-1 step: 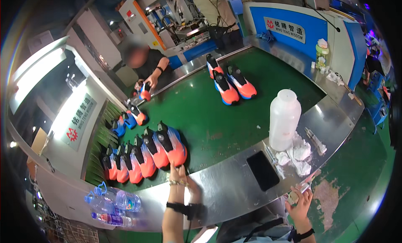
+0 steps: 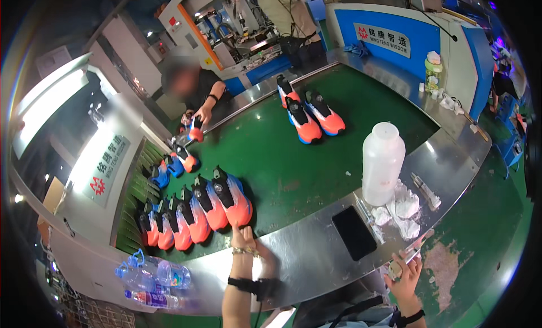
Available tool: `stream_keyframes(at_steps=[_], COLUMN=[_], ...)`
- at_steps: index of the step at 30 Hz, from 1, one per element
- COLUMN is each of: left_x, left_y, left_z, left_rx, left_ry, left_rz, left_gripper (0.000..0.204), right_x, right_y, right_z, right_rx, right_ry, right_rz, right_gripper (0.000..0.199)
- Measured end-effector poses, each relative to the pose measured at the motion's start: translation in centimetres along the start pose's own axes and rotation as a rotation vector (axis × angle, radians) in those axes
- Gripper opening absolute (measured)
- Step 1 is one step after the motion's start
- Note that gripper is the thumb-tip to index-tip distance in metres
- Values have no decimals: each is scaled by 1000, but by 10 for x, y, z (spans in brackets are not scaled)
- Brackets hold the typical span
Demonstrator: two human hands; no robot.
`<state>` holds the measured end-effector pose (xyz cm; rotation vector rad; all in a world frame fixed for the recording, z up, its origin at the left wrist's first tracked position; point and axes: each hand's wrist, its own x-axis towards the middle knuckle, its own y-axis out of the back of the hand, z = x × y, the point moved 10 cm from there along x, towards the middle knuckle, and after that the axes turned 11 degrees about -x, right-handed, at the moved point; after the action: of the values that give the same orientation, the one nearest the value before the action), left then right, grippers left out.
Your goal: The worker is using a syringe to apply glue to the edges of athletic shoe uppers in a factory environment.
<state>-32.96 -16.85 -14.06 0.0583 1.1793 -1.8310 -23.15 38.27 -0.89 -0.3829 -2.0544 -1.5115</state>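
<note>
A row of several orange, blue and black shoes (image 2: pixel 195 212) lies on the green conveyor belt (image 2: pixel 293 170) at its near left. My left hand (image 2: pixel 243 237), with a bracelet and a black wrist strap, reaches over the steel rim (image 2: pixel 305 254). Its fingertips touch the near end of the closest shoe (image 2: pixel 232 195) without closing on it. My right hand (image 2: pixel 403 274) is at the lower right, past the rim's edge, with its fingers curled around a thin pale tool (image 2: pixel 420 243).
On the steel rim stand a white plastic bottle (image 2: pixel 383 161), crumpled white rags (image 2: pixel 401 206), a syringe (image 2: pixel 426 190) and a black phone (image 2: pixel 354 233). Three more shoes (image 2: pixel 307 116) lie on the far belt. Another person (image 2: pixel 189 88) handles a shoe (image 2: pixel 195 130). Water bottles (image 2: pixel 155 274) lie lower left.
</note>
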Motion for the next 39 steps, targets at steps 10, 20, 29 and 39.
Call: stream_keyframes(at_steps=[10, 20, 29, 39], left_x=[-38, 112, 0, -147], left_y=[-222, -317, -384, -360], left_z=[-221, -311, -348, -260], left_rx=[331, 335, 531, 648], left_ry=[579, 182, 23, -249], left_rz=[-594, -452, -632, -1003], left_gripper=[52, 73, 63, 59], right_x=[42, 69, 66, 68], right_y=[-1, -15, 15, 29], right_z=[12, 59, 80, 97], right_rx=[131, 983, 1218, 1382], right_ry=[116, -287, -423, -601], right_rz=[2, -41, 117, 136], right_gripper=[51, 45, 31, 25])
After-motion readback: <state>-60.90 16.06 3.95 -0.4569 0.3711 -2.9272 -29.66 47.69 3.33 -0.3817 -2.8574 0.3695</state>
